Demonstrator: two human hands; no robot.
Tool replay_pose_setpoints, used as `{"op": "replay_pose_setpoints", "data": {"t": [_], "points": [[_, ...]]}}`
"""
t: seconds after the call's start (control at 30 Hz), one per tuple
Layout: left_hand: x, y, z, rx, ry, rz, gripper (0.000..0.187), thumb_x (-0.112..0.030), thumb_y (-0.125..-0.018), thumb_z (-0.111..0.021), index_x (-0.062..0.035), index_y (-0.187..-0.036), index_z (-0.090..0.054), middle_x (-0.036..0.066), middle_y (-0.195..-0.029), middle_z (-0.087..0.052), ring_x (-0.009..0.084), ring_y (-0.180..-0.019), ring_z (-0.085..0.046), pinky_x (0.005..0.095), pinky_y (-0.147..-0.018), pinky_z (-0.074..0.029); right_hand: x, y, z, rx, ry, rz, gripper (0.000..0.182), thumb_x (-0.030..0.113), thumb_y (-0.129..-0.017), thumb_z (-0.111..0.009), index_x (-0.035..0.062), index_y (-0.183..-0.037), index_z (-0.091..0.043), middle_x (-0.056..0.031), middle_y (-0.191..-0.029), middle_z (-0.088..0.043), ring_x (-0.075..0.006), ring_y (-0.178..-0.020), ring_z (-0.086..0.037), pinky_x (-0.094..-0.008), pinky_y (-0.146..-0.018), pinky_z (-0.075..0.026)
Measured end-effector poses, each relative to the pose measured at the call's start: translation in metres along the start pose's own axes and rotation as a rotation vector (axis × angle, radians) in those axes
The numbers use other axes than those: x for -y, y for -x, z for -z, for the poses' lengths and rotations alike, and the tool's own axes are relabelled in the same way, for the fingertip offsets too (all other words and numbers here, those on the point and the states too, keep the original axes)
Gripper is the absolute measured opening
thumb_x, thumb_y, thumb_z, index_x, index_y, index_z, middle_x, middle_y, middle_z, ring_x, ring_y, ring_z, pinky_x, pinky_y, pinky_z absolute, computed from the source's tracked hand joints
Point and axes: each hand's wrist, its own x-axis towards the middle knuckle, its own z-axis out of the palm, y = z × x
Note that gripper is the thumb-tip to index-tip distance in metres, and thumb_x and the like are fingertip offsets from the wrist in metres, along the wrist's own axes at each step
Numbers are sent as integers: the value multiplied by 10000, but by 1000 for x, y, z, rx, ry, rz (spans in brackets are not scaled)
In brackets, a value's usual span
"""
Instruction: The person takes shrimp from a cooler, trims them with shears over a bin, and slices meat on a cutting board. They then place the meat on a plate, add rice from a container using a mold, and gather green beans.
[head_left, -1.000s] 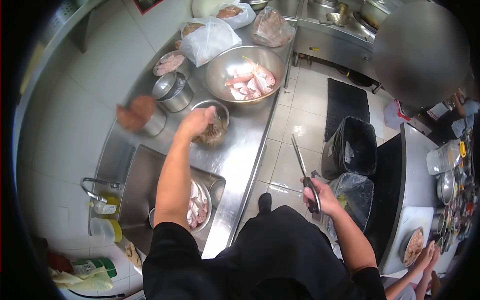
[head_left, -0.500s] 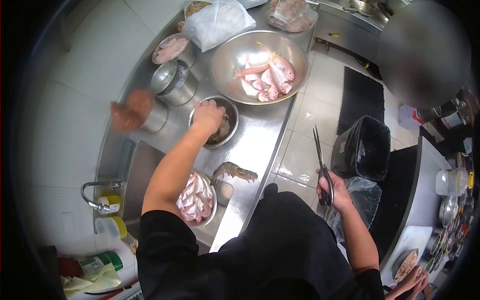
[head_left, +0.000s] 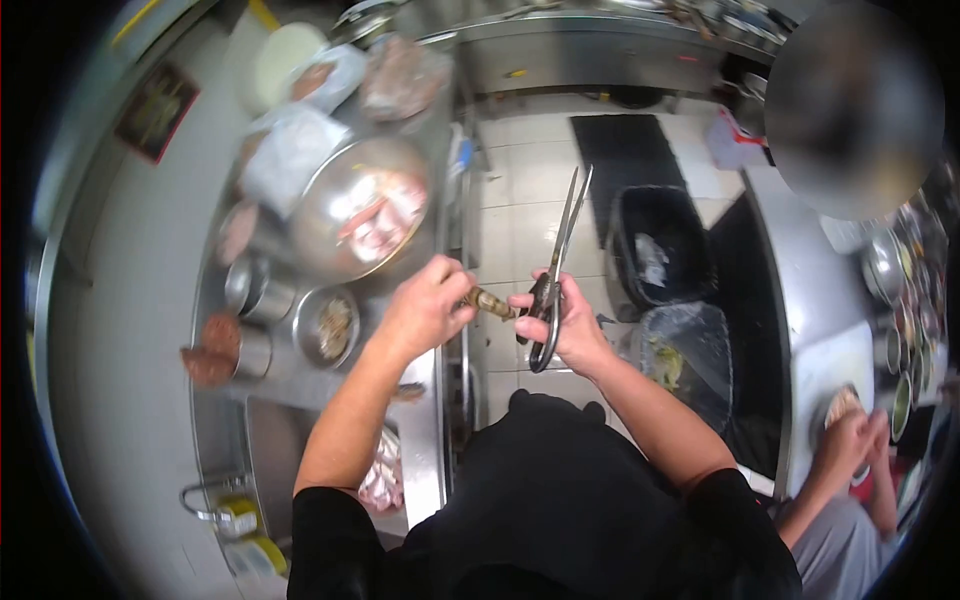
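Note:
My left hand (head_left: 432, 305) is closed on a striped shrimp (head_left: 490, 303), which points toward my right hand (head_left: 562, 322). Black-handled scissors (head_left: 549, 290) are held in my right hand, their long blades pointing up and slightly apart; its fingertips are close to the shrimp's end. To the left, a metal bowl (head_left: 299, 327) holds more shrimp. Another shrimp (head_left: 408, 392) lies on the counter (head_left: 425, 425), partly behind my left forearm. Above is a large steel bowl (head_left: 318, 235) with pink fish.
Steel pots line the counter's left side, above a sink (head_left: 275, 440). A black bin (head_left: 660, 245) and a lined bin (head_left: 690, 360) stand on the floor at right. Another person's hands (head_left: 860, 445) work over a white board (head_left: 815, 375) at the far right.
My left hand has come out of the small bowl with a shrimp and moved beside my right hand. The scissors are now near it. The view has turned toward the right.

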Motion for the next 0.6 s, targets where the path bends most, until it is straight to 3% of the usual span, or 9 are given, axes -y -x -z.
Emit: {"op": "replay_pose_setpoints", "data": {"t": [0.07,0.13,0.23,0.33,0.37,0.4,0.47,0.5,0.6], "points": [[-21,-28,-33,9,65,-98,293,-139,-715,-772,-124,-961,-614,70,-980,-574,281,-874,-633,391,-702,-545,5,9,27,-17,86,130,744,104,-775,-830,34,-1368,-385,-129,-1135,-654,-177,-984,-631,-329,-837,-539],[-42,-54,-63,51,87,-190,303,-139,-712,-776,-138,-975,-625,67,-969,-568,291,-881,-630,395,-689,-541,12,24,45,-154,157,173,675,75,-778,-813,30,-1322,-416,-105,-1020,-678,-152,-910,-646,-309,-773,-538],[-78,-87,-97,-79,108,-257,319,-179,-744,-781,-109,-1013,-624,79,-951,-598,278,-845,-636,379,-687,-538,15,43,81,-390,241,205,650,52,-763,-807,55,-1297,-438,-96,-948,-683,-141,-836,-663,-280,-713,-522],[-121,-99,-105,252,392,251,309,-172,-815,-754,-22,-1051,-623,97,-924,-644,209,-826,-651,346,-691,-538,37,75,105,-641,705,276,601,59,-754,-800,57,-1262,-479,-120,-941,-680,-176,-800,-680,-291,-699,-524],[-125,-104,-117,438,582,321,298,-222,-932,-638,34,-1081,-604,107,-929,-675,176,-814,-639,332,-682,-538,26,79,118,-726,796,450,552,70,-733,-799,67,-1215,-530,-140,-964,-676,-233,-801,-690,-321,-677,-532],[-134,-109,-132,523,746,427,295,-231,-954,-592,30,-1090,-604,103,-945,-674,181,-815,-638,332,-680,-539,20,82,130,-778,990,526,559,50,-686,-793,112,-1194,-567,-122,-970,-673,-286,-849,-670,-377,-719,-527],[-151,-117,-161,698,1059,657,311,-250,-997,-500,20,-1110,-605,96,-976,-671,190,-818,-636,332,-676,-541,17,102,136,-827,1173,502,615,45,-619,-780,168,-1192,-592,-75,-974,-662,-293,-886,-607,-406,-796,-466],[-156,-117,-180,725,1070,641,306,-324,-1045,-400,-82,-1064,-587,43,-967,-636,174,-834,-622,354,-684,-528,21,110,136,-801,1204,461,615,59,-627,-786,183,-1198,-593,-49,-998,-663,-273,-898,-593,-395,-802,-445],[-175,-131,-209,833,1135,689,245,-300,-1041,-418,-112,-1093,-567,29,-1025,-625,158,-900,-611,368,-726,-523,16,131,144,-780,1230,417,623,61,-635,-774,180,-1218,-591,-54,-919,-639,-285,-894,-587,-409,-796,-441]]}}
